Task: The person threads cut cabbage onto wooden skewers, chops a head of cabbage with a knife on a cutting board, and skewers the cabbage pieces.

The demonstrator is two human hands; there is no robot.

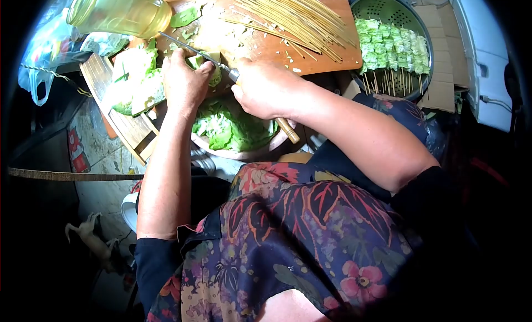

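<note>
My right hand [266, 89] is closed around the wooden handle of a knife [194, 50], whose blade points up and left over the round wooden board. Beside the blade, my left hand [185, 81] has its fingers curled down on a small piece of cabbage [213, 67], partly hidden by the fingers. Large cabbage leaves [133, 81] lie left of that hand. Below both hands, more green leaves [233, 128] fill a pale bowl [244, 154].
Bamboo skewers [293, 17] lie across the wooden board [327, 64]. A metal colander [382, 3] at the right holds skewered cabbage [393, 48]. A jar of yellowish liquid [122, 14] stands upper left, near a plastic bag [44, 62]. A small animal [91, 239] is on the floor.
</note>
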